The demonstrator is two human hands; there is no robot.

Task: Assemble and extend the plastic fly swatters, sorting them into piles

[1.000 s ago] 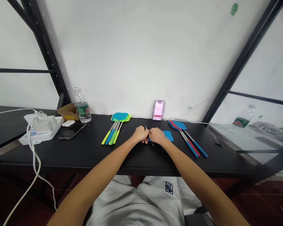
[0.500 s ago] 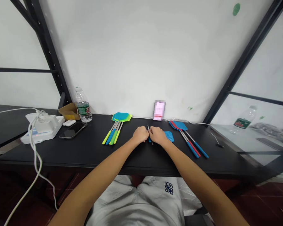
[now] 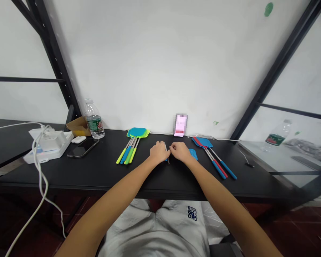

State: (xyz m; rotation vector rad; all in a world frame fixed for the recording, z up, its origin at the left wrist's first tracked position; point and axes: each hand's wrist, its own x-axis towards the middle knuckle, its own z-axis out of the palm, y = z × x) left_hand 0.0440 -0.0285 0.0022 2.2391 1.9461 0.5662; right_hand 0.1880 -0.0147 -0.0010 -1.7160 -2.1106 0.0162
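Note:
My left hand (image 3: pixel 159 152) is closed around a thin metal rod (image 3: pixel 165 146), whose dark tip shows below the fingers beside a bit of blue handle. It looks like a fly swatter's telescopic shaft. Close by on the right, my right hand (image 3: pixel 180 151) has its fingers curled in, and what they pinch, if anything, is hidden. A blue fly swatter head (image 3: pixel 193 154) lies on the table just beyond that wrist, partly covered by it.
Several fly swatters (image 3: pixel 138 132) with green, yellow and blue handles lie to the left. Blue and red swatters (image 3: pixel 215 160) lie to the right. A lit phone (image 3: pixel 180 125) leans on the wall. A bottle (image 3: pixel 95 121), a dark phone (image 3: pixel 83 147) and a charger (image 3: pixel 52 140) stand left.
The rod has shifted slightly left with my left hand. My right hand has come a little away from it, leaving a small gap between the hands.

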